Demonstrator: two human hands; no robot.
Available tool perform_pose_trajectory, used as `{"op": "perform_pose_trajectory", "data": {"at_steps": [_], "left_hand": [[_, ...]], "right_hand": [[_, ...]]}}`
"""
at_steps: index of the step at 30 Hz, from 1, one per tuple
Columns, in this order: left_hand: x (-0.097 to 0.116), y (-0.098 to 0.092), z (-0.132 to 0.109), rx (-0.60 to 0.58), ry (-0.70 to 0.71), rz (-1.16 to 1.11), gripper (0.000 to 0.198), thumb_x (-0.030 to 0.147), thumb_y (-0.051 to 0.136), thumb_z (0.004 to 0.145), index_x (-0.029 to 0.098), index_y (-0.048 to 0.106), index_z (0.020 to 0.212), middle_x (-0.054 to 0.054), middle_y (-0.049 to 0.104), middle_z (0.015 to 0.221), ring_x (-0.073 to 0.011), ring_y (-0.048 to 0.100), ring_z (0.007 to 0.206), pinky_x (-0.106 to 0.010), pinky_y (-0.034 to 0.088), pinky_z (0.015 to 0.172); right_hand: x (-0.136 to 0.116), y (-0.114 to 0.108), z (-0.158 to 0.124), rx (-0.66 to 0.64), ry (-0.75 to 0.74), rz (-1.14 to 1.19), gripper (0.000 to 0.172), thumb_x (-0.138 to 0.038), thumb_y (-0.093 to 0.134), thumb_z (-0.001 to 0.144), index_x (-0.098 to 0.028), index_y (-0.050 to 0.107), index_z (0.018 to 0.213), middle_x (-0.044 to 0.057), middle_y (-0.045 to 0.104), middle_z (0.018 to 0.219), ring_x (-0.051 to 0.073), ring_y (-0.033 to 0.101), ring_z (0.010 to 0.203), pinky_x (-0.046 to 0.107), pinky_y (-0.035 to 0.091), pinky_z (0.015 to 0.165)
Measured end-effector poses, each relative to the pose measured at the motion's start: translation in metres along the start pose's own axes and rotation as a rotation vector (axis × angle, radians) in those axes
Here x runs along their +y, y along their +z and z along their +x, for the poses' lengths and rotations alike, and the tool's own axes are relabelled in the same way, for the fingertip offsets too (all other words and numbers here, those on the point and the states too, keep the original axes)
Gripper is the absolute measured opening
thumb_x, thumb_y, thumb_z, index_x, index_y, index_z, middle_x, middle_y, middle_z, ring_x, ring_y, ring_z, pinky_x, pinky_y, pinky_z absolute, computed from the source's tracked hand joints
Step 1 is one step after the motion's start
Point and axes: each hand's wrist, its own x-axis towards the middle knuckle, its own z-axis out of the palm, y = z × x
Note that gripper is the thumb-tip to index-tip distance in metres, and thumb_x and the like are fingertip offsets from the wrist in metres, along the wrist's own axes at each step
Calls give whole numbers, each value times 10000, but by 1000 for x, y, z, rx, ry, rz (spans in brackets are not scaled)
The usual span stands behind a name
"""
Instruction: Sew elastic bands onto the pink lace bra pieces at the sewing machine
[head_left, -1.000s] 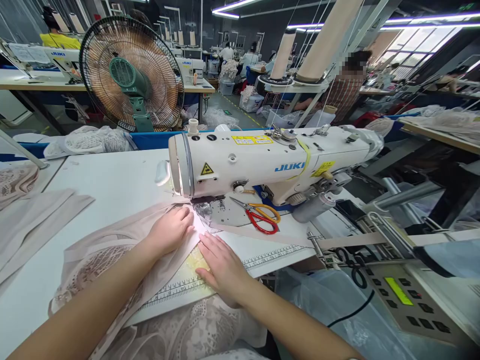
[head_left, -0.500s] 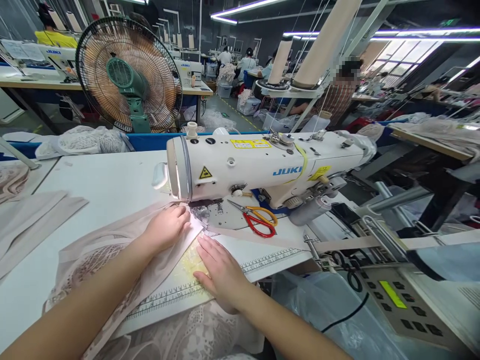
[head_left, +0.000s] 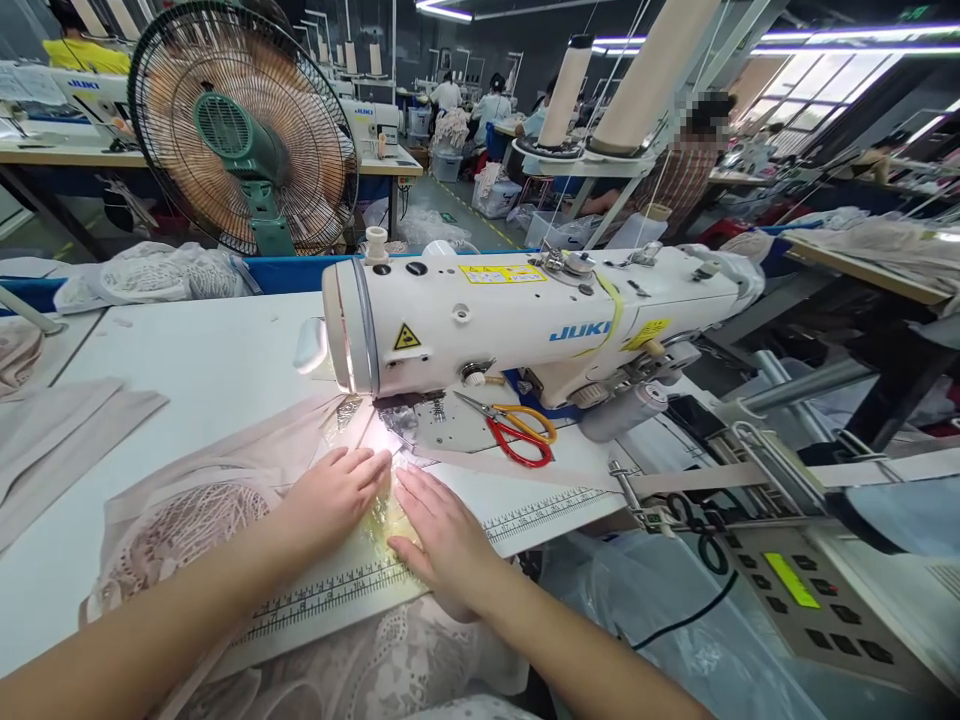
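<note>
In the head view, a pale pink lace-trimmed cloth (head_left: 289, 440) lies on the white table (head_left: 191, 350) left of centre, its long axis running from near left to far right, its narrow end pointing at the foot of the sewing machine (head_left: 480, 325). The left hand (head_left: 330, 498) rests at the cloth's right side, fingers together and slightly bent; whether they pinch it I cannot tell. The right hand (head_left: 442, 535) lies just beside it, palm down, fingers straight and thumb spread, over the edge of a yellow patch (head_left: 381, 530). The machine stretches left to right, its head at the left end. On its bed, scissors (head_left: 517, 432) point far left, their red and orange handles to the right. A printed ruler (head_left: 547, 515) follows the table's near edge, and folded cloth strips (head_left: 64, 440) lie at far left. Beyond the table stand a large fan (head_left: 244, 130) on the left and tall thread cones (head_left: 566, 90) on the right. Farther off, people sit among other machines under tube lights (head_left: 847, 48). A control panel (head_left: 802, 590) sits at near right.
</note>
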Motion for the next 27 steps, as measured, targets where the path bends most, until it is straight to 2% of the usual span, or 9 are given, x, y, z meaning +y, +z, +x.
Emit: {"op": "perform_pose_trajectory", "data": {"at_steps": [3, 7, 16, 18, 20, 22, 23, 25, 27], "left_hand": [[-8, -2, 2, -6, -15, -27, 290, 114, 440, 929, 167, 680, 1083, -90, 604, 1310, -224, 564, 1142, -394, 456, 928], [-20, -8, 5, -27, -14, -37, 331, 100, 397, 943, 162, 643, 1156, -87, 613, 1300, -228, 570, 1143, -392, 463, 903], [-40, -10, 15, -80, -67, -61, 382, 96, 377, 921, 202, 605, 1210, -88, 584, 1337, -241, 491, 1253, -428, 377, 1010], [-34, -20, 12, -76, -101, -34, 369, 90, 383, 902, 198, 624, 1160, -107, 628, 1257, -241, 551, 1162, -417, 422, 956], [-19, -34, -1, -121, -197, 37, 333, 99, 392, 877, 181, 653, 1068, -119, 686, 1027, -230, 631, 899, -365, 496, 750], [-1, -49, -24, -231, -331, 108, 315, 142, 406, 856, 171, 660, 1040, -90, 649, 759, -218, 598, 623, -324, 452, 512], [9, -55, -37, -291, -399, 134, 329, 177, 406, 853, 169, 657, 1065, -70, 611, 662, -224, 574, 536, -322, 421, 446], [24, -64, -61, -433, -509, 130, 373, 267, 383, 881, 193, 641, 1139, -62, 601, 623, -239, 579, 483, -321, 410, 400], [32, -65, -77, -549, -597, 123, 404, 297, 362, 899, 213, 627, 1191, -108, 661, 745, -259, 623, 526, -341, 450, 418]], "right_hand": [[1, 0, 0, -3, 1, -2, 518, -395, 523, 916, -49, 532, 1302, 186, 495, 1401, 282, 406, 1344, 434, 389, 1112], [1, -1, 0, 4, 5, 7, 501, -391, 524, 915, -54, 543, 1286, 185, 497, 1399, 279, 411, 1340, 429, 394, 1108], [1, -4, 2, 8, 14, 24, 481, -371, 525, 915, -40, 554, 1262, 185, 506, 1392, 276, 422, 1333, 430, 408, 1102], [1, -4, 1, 20, 11, 23, 477, -372, 517, 919, -37, 558, 1256, 187, 510, 1387, 281, 431, 1326, 432, 411, 1099], [2, -3, 0, 35, 8, 28, 471, -373, 510, 921, -42, 562, 1253, 185, 514, 1384, 280, 432, 1326, 433, 412, 1098], [2, -3, 0, 46, 9, 42, 456, -369, 506, 922, -54, 568, 1246, 180, 519, 1381, 277, 426, 1331, 433, 416, 1094], [3, -3, 0, 48, 11, 51, 449, -366, 507, 921, -61, 570, 1244, 179, 521, 1379, 275, 424, 1333, 435, 418, 1092], [3, -2, 1, 55, 12, 72, 438, -358, 511, 916, -68, 572, 1238, 181, 530, 1369, 274, 425, 1332, 444, 421, 1087], [5, -2, 2, 70, 9, 93, 426, -351, 518, 910, -69, 577, 1223, 184, 543, 1353, 281, 440, 1318, 453, 424, 1080]]}}
